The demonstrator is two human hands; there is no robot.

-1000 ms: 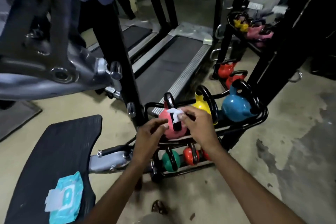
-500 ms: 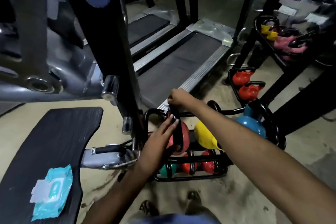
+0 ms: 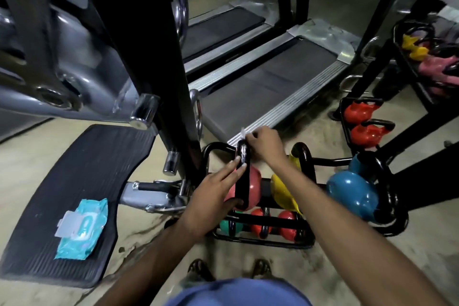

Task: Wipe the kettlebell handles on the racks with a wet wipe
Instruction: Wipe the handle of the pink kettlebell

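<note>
Kettlebell handle (image 3: 242, 156) under treatment: the black loop of the pink kettlebell (image 3: 253, 180), seated at the left end of the upper tier of the black rack (image 3: 211, 148), centre of frame.

Hands:
- The right hand (image 3: 263, 141) is closed at the crown of the loop, pinching the wet wipe (image 3: 243, 131). Only a small white corner of the wipe shows beyond the fingers.
- The left hand (image 3: 213, 191) lies with fingers straight along the near side of the handle and its thumb low against the pink body. It braces the bell and does not clench.

Handling assessment:
- The bell is judged heavy and rigid, with a rounded body liable to rock in its cradle. It is best left seated in the rack and steadied at the body or the foot of the loop, not lifted.
- The handle looks smooth and glossy, so it is probably slick once damp.
- The wipe is thin and limp. It wants wrapping round the bar under the fingertips, otherwise it may bunch or slide off.

Outstanding, by present appearance:
- The yellow kettlebell (image 3: 280, 186) and blue kettlebell (image 3: 352, 194), to the right on the same tier.
- The small bells (image 3: 258, 222) on the lower tier.
- The red kettlebells (image 3: 360, 112) on a second rack at the right edge.

Supplies: the wipes pack (image 3: 82, 228) lies at lower left on a black ribbed mat (image 3: 74, 169), well apart from the rack.
</note>
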